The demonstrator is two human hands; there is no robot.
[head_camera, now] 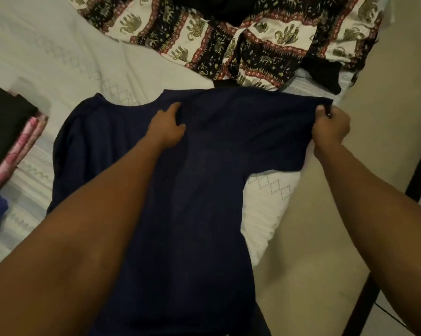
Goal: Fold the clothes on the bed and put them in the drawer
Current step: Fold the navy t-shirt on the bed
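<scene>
As my left grip point(168, 127) and right grip point(330, 128) pinch the navy shirt point(204, 190), I hold it taut — likely for folding.

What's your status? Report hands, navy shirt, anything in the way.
Left hand grips navy shirt mid-top; right hand pinches its sleeve end. Shirt spread on bed, unfolded. Elephant-print cloth lies just beyond its top edge.

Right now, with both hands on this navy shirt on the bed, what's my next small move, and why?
Probably swing the right hand across toward the left hand, folding that sleeve over the shirt's middle. The navy shirt lies spread on the bed, the right hand pinches its sleeve edge, and the left hand grips near the middle, which could serve as the fold line.
</scene>
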